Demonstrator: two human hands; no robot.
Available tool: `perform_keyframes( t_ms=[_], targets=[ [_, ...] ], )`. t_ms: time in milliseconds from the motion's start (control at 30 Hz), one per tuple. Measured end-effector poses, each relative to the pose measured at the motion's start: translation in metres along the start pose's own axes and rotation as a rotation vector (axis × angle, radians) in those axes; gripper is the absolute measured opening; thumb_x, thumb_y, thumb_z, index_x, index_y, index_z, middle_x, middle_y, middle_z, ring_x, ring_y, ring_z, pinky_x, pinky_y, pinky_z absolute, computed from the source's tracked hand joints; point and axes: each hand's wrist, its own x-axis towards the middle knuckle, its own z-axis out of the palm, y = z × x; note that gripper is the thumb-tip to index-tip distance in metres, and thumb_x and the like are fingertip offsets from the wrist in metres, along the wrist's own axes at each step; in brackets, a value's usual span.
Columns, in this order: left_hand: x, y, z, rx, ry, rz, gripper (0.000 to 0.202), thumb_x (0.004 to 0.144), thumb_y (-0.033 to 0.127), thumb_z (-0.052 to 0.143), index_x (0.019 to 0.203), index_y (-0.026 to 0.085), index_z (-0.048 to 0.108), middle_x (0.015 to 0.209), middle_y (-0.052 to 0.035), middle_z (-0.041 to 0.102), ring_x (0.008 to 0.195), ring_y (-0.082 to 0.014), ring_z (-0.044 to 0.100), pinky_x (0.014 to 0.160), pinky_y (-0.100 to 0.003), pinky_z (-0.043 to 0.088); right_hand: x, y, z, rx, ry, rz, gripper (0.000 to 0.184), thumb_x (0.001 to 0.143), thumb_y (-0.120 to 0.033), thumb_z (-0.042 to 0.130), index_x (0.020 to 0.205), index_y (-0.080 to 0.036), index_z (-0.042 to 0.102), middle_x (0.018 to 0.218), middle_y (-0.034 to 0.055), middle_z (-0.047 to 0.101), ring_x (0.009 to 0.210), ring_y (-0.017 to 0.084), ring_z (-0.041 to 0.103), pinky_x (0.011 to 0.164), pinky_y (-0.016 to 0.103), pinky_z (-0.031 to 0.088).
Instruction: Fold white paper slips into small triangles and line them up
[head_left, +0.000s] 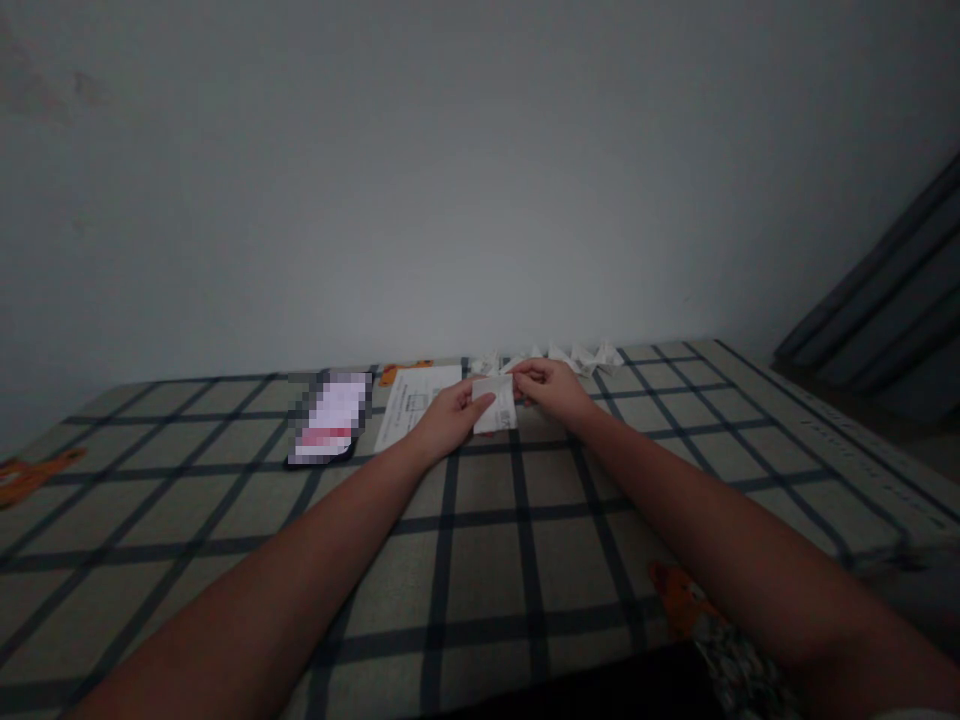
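Between my two hands is a small, roughly square piece of folded white paper (496, 406) with faint print on it. My left hand (452, 415) grips its left side, the thumb lying across the front. At the paper's upper right corner, my right hand (546, 384) pinches the edge with bent fingers. Just left of my left hand, a printed white sheet (405, 402) lies flat on the cloth. Behind my hands stands a row of several small folded paper shapes (583, 357), partly hidden by my right hand.
A phone (330, 418) with a lit, blurred-out screen lies left of the printed sheet. The checked cloth (480, 560) covers the surface, with orange animal figures on it. A pale wall (480, 180) rises behind, and a dark curtain (892, 270) hangs at the right.
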Motion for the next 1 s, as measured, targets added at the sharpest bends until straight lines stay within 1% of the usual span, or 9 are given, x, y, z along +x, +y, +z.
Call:
perform_keyframes(
  t_ms=[133, 233, 333, 400, 500, 600, 767, 900, 1000],
  targets=[
    [0.0008, -0.0023, -0.0011, 0.033, 0.009, 0.000, 0.044, 0.079, 0.044, 0.052, 0.110, 0.013, 0.058, 0.084, -0.0064, 0.067, 0.070, -0.0165, 0.059, 0.062, -0.027, 0.046, -0.0001, -0.0006, 0.0009, 0.028, -0.001, 0.009, 0.021, 0.074, -0.028, 0.056, 0.087, -0.013, 0.062, 0.072, 0.0044, 0.065, 0.060, 0.009, 0.060, 0.048, 0.017, 0.045],
    [0.0011, -0.0051, -0.0022, 0.057, 0.036, -0.008, 0.044, 0.080, 0.045, 0.052, 0.109, 0.013, 0.058, 0.083, -0.0064, 0.067, 0.069, -0.0166, 0.059, 0.061, -0.027, 0.046, -0.0007, -0.0009, 0.0019, 0.036, -0.014, 0.031, 0.020, 0.074, -0.027, 0.055, 0.088, -0.013, 0.060, 0.070, 0.0031, 0.064, 0.060, 0.009, 0.059, 0.047, 0.016, 0.044],
    [0.0013, -0.0061, -0.0025, 0.022, 0.037, -0.008, 0.044, 0.080, 0.045, 0.052, 0.109, 0.012, 0.057, 0.087, -0.0075, 0.066, 0.069, -0.0166, 0.059, 0.061, -0.028, 0.046, -0.0015, -0.0015, 0.0027, 0.004, -0.037, 0.042, 0.016, 0.073, -0.025, 0.056, 0.082, -0.013, 0.061, 0.066, 0.0015, 0.062, 0.058, 0.008, 0.058, 0.049, 0.017, 0.044],
    [0.0014, -0.0057, -0.0022, -0.008, 0.035, -0.003, 0.044, 0.079, 0.044, 0.053, 0.110, 0.012, 0.056, 0.089, -0.0080, 0.066, 0.070, -0.0166, 0.060, 0.061, -0.028, 0.047, -0.0020, -0.0025, 0.0031, -0.014, -0.034, 0.024, 0.013, 0.071, -0.025, 0.056, 0.076, -0.013, 0.061, 0.063, 0.0005, 0.061, 0.056, 0.008, 0.056, 0.051, 0.018, 0.045],
    [0.0014, -0.0049, -0.0019, -0.007, 0.039, -0.003, 0.045, 0.079, 0.044, 0.053, 0.112, 0.012, 0.056, 0.086, -0.0078, 0.067, 0.070, -0.0170, 0.060, 0.061, -0.028, 0.047, -0.0023, -0.0040, 0.0036, -0.025, -0.022, 0.003, 0.011, 0.070, -0.023, 0.056, 0.073, -0.013, 0.059, 0.061, -0.0004, 0.059, 0.055, 0.008, 0.055, 0.052, 0.019, 0.045],
    [0.0015, -0.0055, -0.0019, 0.002, 0.043, -0.010, 0.044, 0.080, 0.043, 0.053, 0.112, 0.013, 0.056, 0.084, -0.0073, 0.067, 0.070, -0.0165, 0.060, 0.061, -0.027, 0.047, -0.0021, -0.0034, 0.0038, -0.011, -0.023, 0.018, 0.011, 0.070, -0.022, 0.056, 0.076, -0.013, 0.059, 0.063, 0.0003, 0.060, 0.055, 0.008, 0.055, 0.051, 0.019, 0.045],
    [0.0026, -0.0094, -0.0016, -0.067, 0.050, -0.016, 0.042, 0.079, 0.042, 0.054, 0.110, 0.013, 0.055, 0.086, -0.0071, 0.066, 0.067, -0.0150, 0.060, 0.061, -0.028, 0.048, -0.0013, 0.0000, 0.0027, 0.017, -0.066, 0.051, 0.020, 0.071, -0.022, 0.056, 0.088, -0.014, 0.061, 0.072, 0.0027, 0.064, 0.061, 0.010, 0.059, 0.053, 0.020, 0.047],
    [0.0028, -0.0094, -0.0014, -0.070, 0.040, -0.024, 0.043, 0.079, 0.042, 0.054, 0.110, 0.012, 0.054, 0.087, -0.0077, 0.066, 0.068, -0.0153, 0.060, 0.061, -0.028, 0.048, -0.0015, -0.0006, 0.0026, 0.046, -0.083, 0.066, 0.019, 0.072, -0.022, 0.055, 0.088, -0.014, 0.060, 0.071, 0.0023, 0.063, 0.062, 0.011, 0.058, 0.052, 0.020, 0.047],
    [0.0020, -0.0054, -0.0007, -0.059, 0.052, -0.032, 0.043, 0.079, 0.043, 0.054, 0.110, 0.012, 0.055, 0.088, -0.0085, 0.067, 0.070, -0.0167, 0.061, 0.061, -0.028, 0.048, -0.0015, -0.0001, 0.0032, 0.051, -0.086, 0.057, 0.018, 0.071, -0.023, 0.056, 0.087, -0.014, 0.061, 0.067, 0.0009, 0.061, 0.061, 0.010, 0.057, 0.052, 0.020, 0.046]
  ],
)
